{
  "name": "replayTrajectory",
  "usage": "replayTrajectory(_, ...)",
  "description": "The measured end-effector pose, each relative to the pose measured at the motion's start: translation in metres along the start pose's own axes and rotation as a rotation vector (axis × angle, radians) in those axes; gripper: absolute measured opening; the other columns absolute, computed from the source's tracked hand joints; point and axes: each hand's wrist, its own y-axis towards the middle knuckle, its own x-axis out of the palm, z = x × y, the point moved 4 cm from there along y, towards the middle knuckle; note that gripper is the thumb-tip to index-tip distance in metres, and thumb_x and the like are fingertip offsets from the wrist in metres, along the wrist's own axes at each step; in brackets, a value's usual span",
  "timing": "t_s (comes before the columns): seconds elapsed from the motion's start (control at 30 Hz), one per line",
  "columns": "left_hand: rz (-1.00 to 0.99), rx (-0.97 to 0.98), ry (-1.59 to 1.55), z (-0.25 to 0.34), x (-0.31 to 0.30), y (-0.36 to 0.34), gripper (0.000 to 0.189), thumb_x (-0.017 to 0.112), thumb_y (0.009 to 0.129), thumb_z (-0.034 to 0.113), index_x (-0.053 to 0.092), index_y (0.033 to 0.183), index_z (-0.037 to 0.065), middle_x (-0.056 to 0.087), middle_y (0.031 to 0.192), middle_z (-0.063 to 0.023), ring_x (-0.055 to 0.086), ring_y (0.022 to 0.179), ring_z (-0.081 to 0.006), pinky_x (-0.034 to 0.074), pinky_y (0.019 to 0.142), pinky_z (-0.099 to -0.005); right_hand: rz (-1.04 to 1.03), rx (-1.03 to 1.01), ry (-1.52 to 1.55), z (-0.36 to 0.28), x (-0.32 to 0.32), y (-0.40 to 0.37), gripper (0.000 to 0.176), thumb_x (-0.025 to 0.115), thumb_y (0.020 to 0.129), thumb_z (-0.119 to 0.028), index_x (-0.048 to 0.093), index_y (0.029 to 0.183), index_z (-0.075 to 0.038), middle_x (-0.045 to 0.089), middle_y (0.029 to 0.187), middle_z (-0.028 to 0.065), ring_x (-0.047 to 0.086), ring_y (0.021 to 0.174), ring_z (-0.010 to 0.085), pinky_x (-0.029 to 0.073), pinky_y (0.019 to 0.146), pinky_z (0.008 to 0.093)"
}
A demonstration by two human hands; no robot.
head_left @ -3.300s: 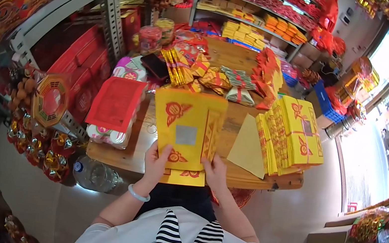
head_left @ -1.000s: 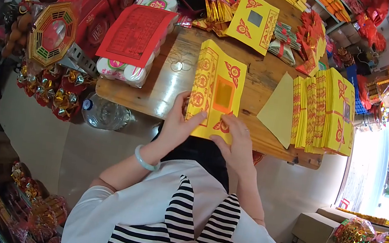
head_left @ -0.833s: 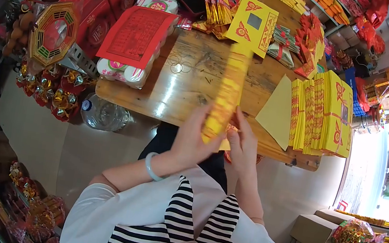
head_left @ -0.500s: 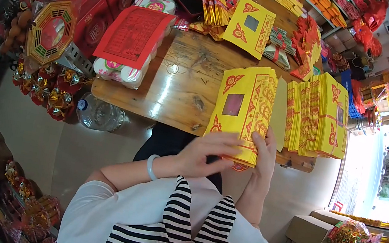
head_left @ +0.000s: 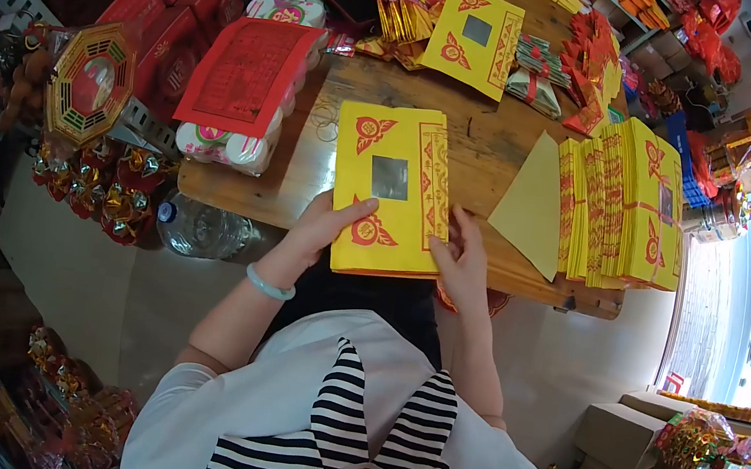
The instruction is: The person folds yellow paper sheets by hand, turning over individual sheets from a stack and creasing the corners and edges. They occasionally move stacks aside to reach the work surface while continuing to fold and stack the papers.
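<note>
Yellow paper stack between both hands

Yellow joss-paper bundle, red motifs, silver square at centre: flat on wooden table, near edge. Left hand and right hand grip its lower corners. Plain yellow sheet and fanned yellow stacks lie right.

The wooden surface carries a yellow stack at 6 o'clock, a plain yellow sheet at 4, fanned yellow bundles at 3, another yellow pack at 12, and white rolls under a red sheet at 9.
</note>
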Motion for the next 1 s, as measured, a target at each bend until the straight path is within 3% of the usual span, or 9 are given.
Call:
replayTrajectory(0.07,0.108,0.000,0.156,-0.001,-0.011,0.009,0.044,0.069,0.091,0.018,0.053,0.119,-0.011,0.070,0.094,-0.0171,0.069,0.066,-0.0160,0.057,0.057,-0.0210,0.030,-0.291,-0.661,-0.008,0.006,-0.004,0.052,0.069,0.085,-0.015,0.053,0.133,-0.002,0.053,0.136,0.0212,0.053,0.123,0.0339,0.046,0.100,0.0362)
replayTrajectory(0.23,0.093,-0.008,0.281,0.009,-0.024,0.018,0.046,0.073,0.089,0.023,0.055,0.117,-0.009,0.069,0.095,-0.0156,0.068,0.071,-0.0191,0.055,0.061,-0.0238,-0.361,-0.496,-0.714,-0.034,0.020,-0.015,0.056,0.078,0.079,-0.026,0.060,0.128,-0.007,0.049,0.142,0.0152,0.046,0.130,0.0354,0.042,0.105,0.0397)
replayTrajectory(0.27,0.089,-0.015,0.282,0.011,-0.023,0.017,0.046,0.073,0.089,0.023,0.055,0.117,-0.009,0.069,0.095,-0.0156,0.068,0.071,-0.0191,0.055,0.061,-0.0238,-0.360,-0.488,-0.716,-0.031,0.018,-0.015,0.056,0.078,0.079,-0.026,0.060,0.128,-0.007,0.049,0.142,0.0152,0.046,0.130,0.0354,0.042,0.105,0.0397)
replayTrajectory(0.43,0.276,0.253,0.579,0.032,-0.032,0.007,0.044,0.070,0.091,0.024,0.057,0.117,-0.008,0.066,0.104,-0.0142,0.066,0.082,-0.0200,0.052,0.069,-0.0256,-0.388,-0.507,-0.758,-0.014,0.016,-0.012,0.059,0.080,0.075,-0.028,0.061,0.128,-0.009,0.048,0.145,0.0092,0.046,0.130,0.0333,0.042,0.104,0.0384)
replayTrajectory(0.57,0.315,0.588,0.656,0.024,-0.042,-0.003,0.044,0.064,0.096,0.022,0.053,0.127,-0.007,0.058,0.124,-0.0148,0.059,0.104,-0.0220,0.047,0.092,-0.0278,-0.377,-0.567,-0.664,-0.027,0.012,-0.008,0.055,0.080,0.077,-0.025,0.061,0.125,-0.005,0.055,0.133,0.0129,0.053,0.121,0.0320,0.046,0.098,0.0358)
replayTrajectory(0.6,0.316,0.588,0.655,0.022,-0.043,-0.006,0.044,0.064,0.096,0.022,0.053,0.127,-0.007,0.058,0.124,-0.0148,0.059,0.104,-0.0220,0.047,0.092,-0.0278,-0.378,-0.567,-0.664,-0.030,0.013,-0.008,0.055,0.080,0.077,-0.025,0.061,0.125,-0.005,0.055,0.133,0.0129,0.053,0.121,0.0320,0.046,0.098,0.0358)
replayTrajectory(0.73,0.344,0.602,0.659,0.015,-0.040,-0.016,0.041,0.062,0.097,0.018,0.054,0.127,-0.008,0.052,0.130,-0.0159,0.057,0.108,-0.0221,0.046,0.094,-0.0278,-0.080,-0.044,-0.601,-0.024,0.001,-0.002,0.051,0.079,0.078,-0.022,0.061,0.122,-0.001,0.059,0.115,0.0143,0.059,0.103,0.0295,0.049,0.086,0.0336)
replayTrajectory(0.9,0.218,0.597,0.707,-0.001,-0.031,-0.010,0.046,0.064,0.095,0.017,0.051,0.131,-0.008,0.051,0.133,-0.0172,0.055,0.113,-0.0250,0.045,0.096,-0.0291,0.064,-0.287,-0.849,-0.018,0.023,-0.008,0.046,0.078,0.079,-0.019,0.061,0.116,0.003,0.057,0.101,0.0142,0.058,0.088,0.0270,0.050,0.075,0.0330)
replayTrajectory(1.0,0.231,0.612,0.772,-0.002,-0.028,-0.013,0.048,0.065,0.094,0.017,0.051,0.132,-0.008,0.050,0.134,-0.0180,0.055,0.115,-0.0265,0.045,0.097,-0.0299,0.045,-0.175,-0.753,-0.016,0.026,-0.007,0.044,0.078,0.079,-0.019,0.061,0.113,0.003,0.057,0.100,0.0127,0.057,0.085,0.0245,0.049,0.073,0.0324)
